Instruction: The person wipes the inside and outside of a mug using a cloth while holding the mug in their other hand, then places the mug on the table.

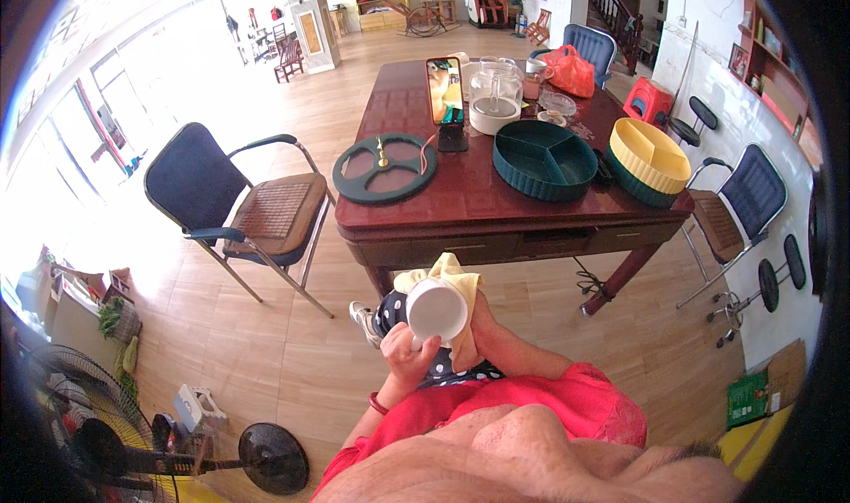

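Over my lap, my left hand [407,358] is closed on a white mug [436,306] at its near left side. The mug is tipped so that its round mouth faces me, and its inside is white. My right hand [484,321] is at the mug's right side with a pale yellow cloth [462,282] in it. The cloth lies behind and beside the mug, touching it, and hides most of the right fingers.
A dark red table [398,221] ahead holds a green ring-shaped rack [350,184], a phone on a stand [444,91], a glass jug [496,91], a green divided tray [544,159], a yellow divided tray [649,156] and a red bag [569,71]. A chair [279,206] stands left; a fan [93,441] lower left.
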### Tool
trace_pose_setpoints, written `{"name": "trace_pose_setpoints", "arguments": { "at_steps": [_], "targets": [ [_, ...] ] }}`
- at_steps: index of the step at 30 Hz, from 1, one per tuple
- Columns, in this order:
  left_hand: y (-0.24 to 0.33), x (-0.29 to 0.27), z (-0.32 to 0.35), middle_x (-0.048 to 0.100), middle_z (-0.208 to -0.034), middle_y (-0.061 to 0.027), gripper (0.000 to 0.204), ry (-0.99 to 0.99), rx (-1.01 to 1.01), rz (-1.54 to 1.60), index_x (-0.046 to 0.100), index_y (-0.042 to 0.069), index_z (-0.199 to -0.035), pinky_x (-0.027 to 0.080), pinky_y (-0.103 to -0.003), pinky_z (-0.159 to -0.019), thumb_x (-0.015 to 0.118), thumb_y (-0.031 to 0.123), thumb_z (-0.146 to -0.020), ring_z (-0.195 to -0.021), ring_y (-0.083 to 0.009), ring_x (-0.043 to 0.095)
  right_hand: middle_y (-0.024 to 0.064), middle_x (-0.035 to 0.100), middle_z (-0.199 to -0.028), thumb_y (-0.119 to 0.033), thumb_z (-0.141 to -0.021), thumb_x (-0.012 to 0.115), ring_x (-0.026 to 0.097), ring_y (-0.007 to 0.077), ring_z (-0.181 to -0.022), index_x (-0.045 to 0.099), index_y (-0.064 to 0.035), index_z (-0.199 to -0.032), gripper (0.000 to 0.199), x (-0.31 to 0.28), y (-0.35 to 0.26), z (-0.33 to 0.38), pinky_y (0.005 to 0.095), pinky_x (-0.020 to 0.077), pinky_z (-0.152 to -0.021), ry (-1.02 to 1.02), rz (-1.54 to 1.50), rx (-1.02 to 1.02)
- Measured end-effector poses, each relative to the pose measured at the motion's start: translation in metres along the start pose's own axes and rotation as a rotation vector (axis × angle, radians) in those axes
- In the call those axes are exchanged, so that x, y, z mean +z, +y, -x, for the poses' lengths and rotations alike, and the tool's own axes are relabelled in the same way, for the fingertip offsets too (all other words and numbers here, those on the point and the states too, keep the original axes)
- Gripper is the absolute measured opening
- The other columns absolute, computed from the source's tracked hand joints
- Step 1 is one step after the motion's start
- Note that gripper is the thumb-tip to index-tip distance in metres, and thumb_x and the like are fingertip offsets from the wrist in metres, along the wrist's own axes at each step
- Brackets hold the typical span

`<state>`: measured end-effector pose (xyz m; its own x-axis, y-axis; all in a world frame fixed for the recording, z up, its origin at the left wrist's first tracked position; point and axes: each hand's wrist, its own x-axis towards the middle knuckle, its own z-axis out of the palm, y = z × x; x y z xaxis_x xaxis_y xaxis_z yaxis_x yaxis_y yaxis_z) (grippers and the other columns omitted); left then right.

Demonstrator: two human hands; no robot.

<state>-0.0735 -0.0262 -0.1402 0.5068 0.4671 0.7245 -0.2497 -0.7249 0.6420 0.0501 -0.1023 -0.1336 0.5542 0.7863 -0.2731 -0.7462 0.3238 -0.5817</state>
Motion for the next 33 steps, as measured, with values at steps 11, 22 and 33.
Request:
{"name": "trace_pose_setpoints", "arguments": {
  "at_steps": [11, 22, 33],
  "targets": [
    [0.008, -0.005, 0.000, 0.055, -0.060, -0.0111, 0.025, -0.119, -0.339, 0.185, 0.062, 0.000, -0.073, 0.041, -0.033, -0.051, 0.063, 0.024, -0.081, -0.055, -0.0208, 0.054, 0.0029, 0.062, -0.088, -0.042, -0.094, 0.037, 0.061, 0.0152, -0.074, 0.058, -0.0103, -0.097, 0.039, 0.012, -0.004, 0.007, 0.0290, 0.0507, -0.063, -0.003, -0.091, -0.034],
    [0.014, -0.009, -0.006, 0.042, -0.048, 0.0053, 0.037, 0.073, -1.028, 0.894, 0.047, 0.012, -0.053, 0.028, -0.022, -0.043, 0.056, 0.023, -0.087, -0.044, -0.0051, 0.035, 0.0172, 0.054, -0.116, -0.027, -0.067, 0.076, 0.056, 0.0310, -0.102, 0.050, -0.0033, -0.118, 0.062, 0.027, -0.056, 0.033, 0.0384, 0.0470, -0.085, -0.498, 1.444, -1.027],
    [0.027, -0.014, -0.015, 0.051, -0.057, 0.0073, 0.035, -0.097, -0.858, 0.696, 0.060, 0.009, -0.072, 0.029, -0.019, -0.043, 0.048, 0.033, -0.094, -0.047, -0.0014, 0.041, 0.0249, 0.045, -0.120, -0.038, -0.057, 0.081, 0.049, 0.0421, -0.107, 0.046, -0.0031, -0.121, 0.080, 0.054, -0.053, 0.060, 0.0438, 0.0434, -0.090, -0.336, 1.643, -1.068]
  ]
}}
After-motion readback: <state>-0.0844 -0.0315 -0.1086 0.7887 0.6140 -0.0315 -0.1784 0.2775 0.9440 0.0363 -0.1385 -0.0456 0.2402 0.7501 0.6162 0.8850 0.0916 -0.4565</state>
